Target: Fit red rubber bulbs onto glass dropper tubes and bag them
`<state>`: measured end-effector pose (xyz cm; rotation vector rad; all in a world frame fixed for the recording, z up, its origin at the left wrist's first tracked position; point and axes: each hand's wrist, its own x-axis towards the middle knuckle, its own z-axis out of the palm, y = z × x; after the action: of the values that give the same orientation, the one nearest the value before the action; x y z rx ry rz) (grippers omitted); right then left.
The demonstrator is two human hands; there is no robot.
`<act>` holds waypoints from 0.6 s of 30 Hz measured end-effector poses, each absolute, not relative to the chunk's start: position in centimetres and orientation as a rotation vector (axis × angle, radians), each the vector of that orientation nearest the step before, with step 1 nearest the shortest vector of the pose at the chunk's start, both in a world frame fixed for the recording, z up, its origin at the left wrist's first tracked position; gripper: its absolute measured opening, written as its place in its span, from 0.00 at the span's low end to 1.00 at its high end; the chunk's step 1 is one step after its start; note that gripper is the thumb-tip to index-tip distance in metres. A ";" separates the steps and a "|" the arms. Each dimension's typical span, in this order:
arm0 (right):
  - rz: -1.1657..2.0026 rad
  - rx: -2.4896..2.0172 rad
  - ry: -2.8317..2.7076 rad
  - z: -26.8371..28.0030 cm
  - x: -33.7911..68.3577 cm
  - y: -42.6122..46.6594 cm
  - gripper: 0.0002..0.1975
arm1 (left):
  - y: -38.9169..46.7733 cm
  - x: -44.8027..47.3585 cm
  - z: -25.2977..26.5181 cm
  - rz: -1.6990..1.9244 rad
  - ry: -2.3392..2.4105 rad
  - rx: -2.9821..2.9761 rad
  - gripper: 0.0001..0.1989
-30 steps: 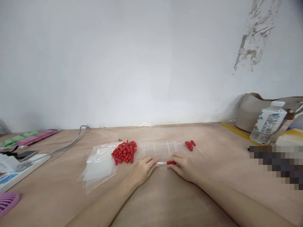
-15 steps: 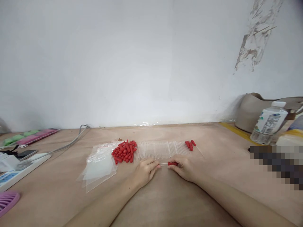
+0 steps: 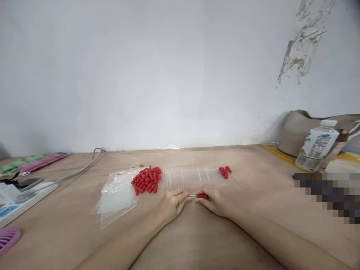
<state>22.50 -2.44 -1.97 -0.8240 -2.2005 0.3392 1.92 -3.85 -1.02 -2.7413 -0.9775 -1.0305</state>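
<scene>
Between my hands lies a thin clear dropper tube [image 3: 192, 196], pinched at its left part by my left hand [image 3: 172, 204]. My right hand [image 3: 216, 201] grips a red rubber bulb [image 3: 201, 196] at the tube's right end; how far the tube sits inside the bulb I cannot tell. Just behind my hands is a row of clear tubes [image 3: 185, 178] laid side by side. A pile of red bulbs [image 3: 147, 180] sits at the row's left end. At its right end are several red bulbs [image 3: 224, 172], one of them on a tube pointing toward me.
Clear plastic bags [image 3: 116, 197] lie left of the bulb pile. Farther left are a power strip [image 3: 30, 198], a grey cable [image 3: 81, 171] and a purple slotted object [image 3: 8, 240]. A plastic bottle [image 3: 317, 146] and a grey-brown bag [image 3: 292, 133] stand at the right, near the wall.
My right hand has moved slightly left with the red bulb, toward my left hand. Less bare tube shows between the hands. My left hand stays in place.
</scene>
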 end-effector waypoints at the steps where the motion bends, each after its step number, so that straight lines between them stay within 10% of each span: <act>1: 0.335 -0.824 -2.207 -1.9 22.5 -2.5 0.06 | -3.9 1.9 -1.1 -1.030 -0.979 -2.741 0.13; 18: 0.551 -0.949 -2.057 -1.1 23.4 -2.7 0.07 | -3.6 1.6 -1.2 -1.180 -1.022 -2.751 0.11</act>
<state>23.35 -2.65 -1.09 -0.9489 -2.0571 0.5509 1.64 -3.56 -1.18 -2.7512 -1.0221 -1.1798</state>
